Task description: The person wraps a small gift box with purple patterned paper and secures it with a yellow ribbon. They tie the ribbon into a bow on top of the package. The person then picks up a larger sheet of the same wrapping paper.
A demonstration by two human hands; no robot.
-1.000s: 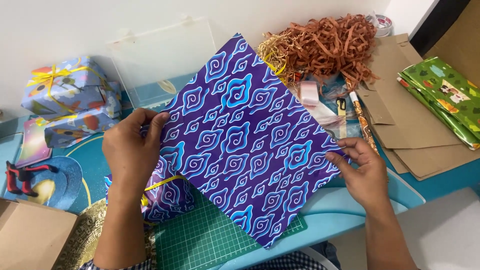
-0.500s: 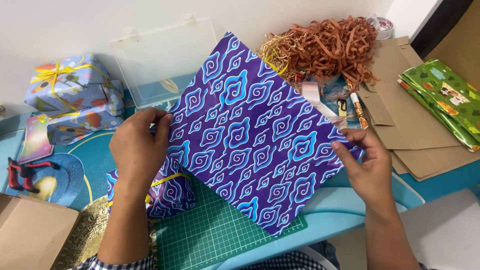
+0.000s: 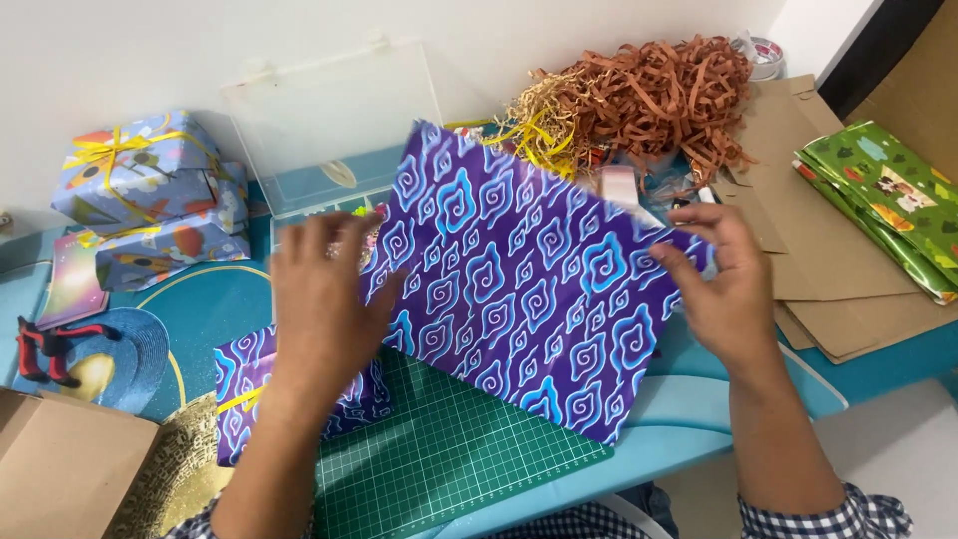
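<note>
A purple sheet of wrapping paper (image 3: 519, 279) with blue swirl patterns is held up tilted over the table. My left hand (image 3: 324, 299) grips its left edge and my right hand (image 3: 723, 284) pinches its right corner. Under my left hand lies a box (image 3: 244, 374) wrapped in the same purple paper with a yellow ribbon, resting partly on a green cutting mat (image 3: 449, 454).
A clear plastic case (image 3: 329, 120) stands open at the back. Shredded brown and yellow paper (image 3: 649, 95) is piled behind the sheet. Wrapped gifts (image 3: 145, 195) are stacked at left, flat brown cardboard (image 3: 828, 289) and green wrapping paper (image 3: 888, 195) at right, red-handled pliers (image 3: 45, 349) far left.
The sheet has shifted to the right and turned; both my hands moved right with it, and the purple wrapped box below is now more exposed.
</note>
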